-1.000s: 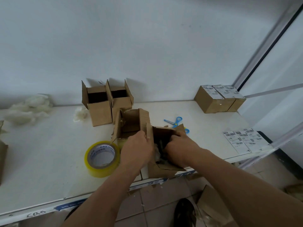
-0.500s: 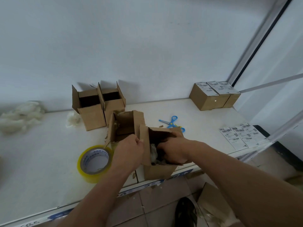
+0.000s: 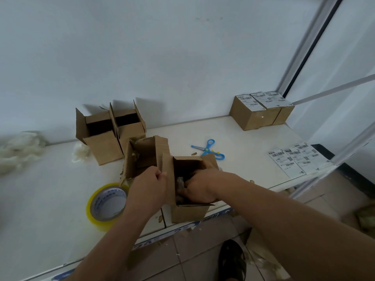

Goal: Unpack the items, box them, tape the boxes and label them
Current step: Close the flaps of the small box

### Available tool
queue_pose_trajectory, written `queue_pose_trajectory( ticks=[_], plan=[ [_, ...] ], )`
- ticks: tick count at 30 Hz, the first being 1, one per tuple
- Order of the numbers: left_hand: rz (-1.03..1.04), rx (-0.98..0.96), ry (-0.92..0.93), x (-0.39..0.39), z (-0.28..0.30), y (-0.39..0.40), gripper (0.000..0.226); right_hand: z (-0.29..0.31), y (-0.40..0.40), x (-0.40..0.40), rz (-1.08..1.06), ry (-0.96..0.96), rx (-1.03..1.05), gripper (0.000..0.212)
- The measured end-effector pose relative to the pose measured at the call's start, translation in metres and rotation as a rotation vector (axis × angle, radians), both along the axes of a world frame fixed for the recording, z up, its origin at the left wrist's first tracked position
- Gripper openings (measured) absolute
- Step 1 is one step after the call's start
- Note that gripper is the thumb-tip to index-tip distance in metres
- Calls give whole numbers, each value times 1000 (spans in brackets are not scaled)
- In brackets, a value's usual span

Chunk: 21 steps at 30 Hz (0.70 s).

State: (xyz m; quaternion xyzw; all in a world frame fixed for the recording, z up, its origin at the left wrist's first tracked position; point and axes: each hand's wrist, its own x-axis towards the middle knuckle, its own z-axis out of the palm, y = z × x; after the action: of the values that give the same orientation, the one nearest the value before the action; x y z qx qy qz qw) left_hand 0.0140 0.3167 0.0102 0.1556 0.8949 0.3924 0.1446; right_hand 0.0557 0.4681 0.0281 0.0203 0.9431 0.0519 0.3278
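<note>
Two hands work one open box point(image 3: 188, 211) at the counter's point(image 3: 40, 199) front edge. Your left hand point(image 3: 149, 189) pinches the box's upright left flap between curled fingers and thumb. Your right hand point(image 3: 197, 188) is sunk into the box's mouth, fingers curled round a greyish item point(image 3: 180, 182) inside; what that item is cannot be made out. The box stands upright, touching a second open box point(image 3: 142, 157) behind it.

Compared with half a second ago, your right hand sits a little deeper and the grips are unchanged.

Along the back edge from the left lie white stuffing point(image 3: 18, 151), then two open boxes point(image 3: 109, 130) side by side. A yellow tape roll point(image 3: 107, 203) lies flat just left of your left wrist. Blue scissors point(image 3: 209, 149) lie behind the right forearm, label sheets point(image 3: 294, 159) near the right edge, and two labelled sealed boxes point(image 3: 261, 110) in the back right corner.
</note>
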Motion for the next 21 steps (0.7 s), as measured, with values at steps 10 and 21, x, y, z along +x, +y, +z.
queue_pose_trajectory(
  ticks=[10, 21],
  plan=[
    [-4, 38, 44, 2, 2, 3, 24, 19, 17, 24, -243, 466, -397, 36],
    [-8, 82, -1, 4, 3, 3, 23, 17, 31, 58, -199, 385, -413, 107]
  ],
)
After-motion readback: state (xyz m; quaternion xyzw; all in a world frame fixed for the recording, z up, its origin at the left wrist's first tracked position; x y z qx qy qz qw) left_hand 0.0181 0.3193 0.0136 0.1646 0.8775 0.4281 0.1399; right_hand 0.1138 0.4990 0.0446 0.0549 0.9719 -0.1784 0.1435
